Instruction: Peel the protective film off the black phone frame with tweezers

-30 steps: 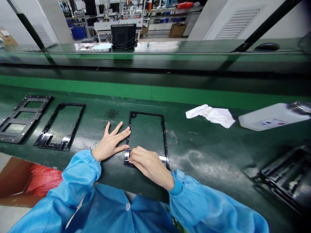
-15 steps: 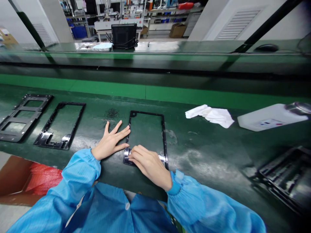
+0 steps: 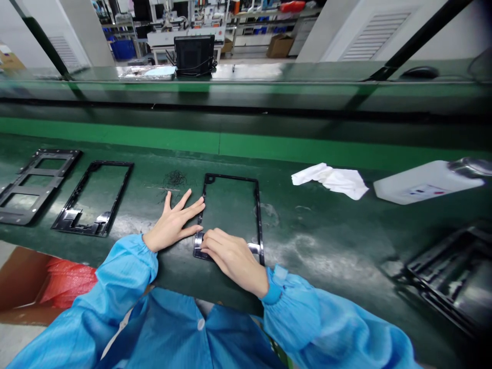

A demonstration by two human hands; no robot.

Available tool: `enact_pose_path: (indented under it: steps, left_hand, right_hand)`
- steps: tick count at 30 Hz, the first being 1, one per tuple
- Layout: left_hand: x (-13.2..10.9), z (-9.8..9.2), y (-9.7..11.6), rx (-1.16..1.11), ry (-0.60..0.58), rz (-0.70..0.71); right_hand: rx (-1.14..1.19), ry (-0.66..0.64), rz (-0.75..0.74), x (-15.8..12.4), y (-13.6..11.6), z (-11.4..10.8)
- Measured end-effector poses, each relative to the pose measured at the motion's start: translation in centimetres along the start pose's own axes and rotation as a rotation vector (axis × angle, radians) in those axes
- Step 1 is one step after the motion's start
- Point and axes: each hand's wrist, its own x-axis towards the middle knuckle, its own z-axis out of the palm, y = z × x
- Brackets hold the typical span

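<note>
A thin black rectangular frame point(image 3: 259, 210) lies flat on the green table point(image 3: 326, 246) in front of me. My left hand point(image 3: 175, 221) has its fingers spread, with fingertips against the frame's left side. Over the frame's lower left corner is my right hand point(image 3: 230, 256), its fingers pressed together; whatever they may hold is hidden beneath them. Shiny silvery patches show on the lower part of the frame, on both sides of my right hand. A small heap of thin black strands point(image 3: 175, 178) lies just beyond my left hand.
To the left lie a second black frame point(image 3: 122, 189) and a grey-black plate with openings point(image 3: 57, 177). On the right are a crumpled white cloth point(image 3: 342, 182), a white bottle point(image 3: 423, 185) on its side and blurred stacked black frames point(image 3: 442, 261). A box with red wrap point(image 3: 69, 282) stands lower left.
The whole view has shifted slightly. Both hands keep nearly the same places on the frame, and nothing has visibly been taken hold of or let go.
</note>
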Motion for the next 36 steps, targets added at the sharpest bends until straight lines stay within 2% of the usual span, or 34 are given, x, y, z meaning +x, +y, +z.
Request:
enact_pose_path:
  steps: [7, 13, 19, 25, 31, 36]
  left_hand:
    - [0.13, 0.02, 0.11, 0.009, 0.009, 0.019]
    - [0.24, 0.1, 0.2, 0.012, 0.013, 0.029]
    - [0.24, -0.03, 0.23, 0.005, 0.024, 0.026]
    - [0.25, 0.1, 0.14, 0.024, 0.014, 0.029]
    - [0.25, 0.08, 0.16, 0.033, 0.01, 0.024]
    - [0.27, 0.14, 0.14, 0.035, 0.008, 0.022]
  right_hand:
    - [0.059, -0.054, -0.1, 0.1, 0.17, -0.34]
    - [0.023, -0.003, 0.004, 0.12, 0.0, -0.07]
    - [0.053, -0.064, -0.083, 0.06, 0.11, -0.2]
    - [0.009, -0.022, -0.002, 0.12, -0.04, -0.27]
    - [-0.017, -0.08, -0.089, -0.02, -0.15, -0.15]
    - [-0.022, -0.019, -0.008, 0.05, -0.24, -0.1]
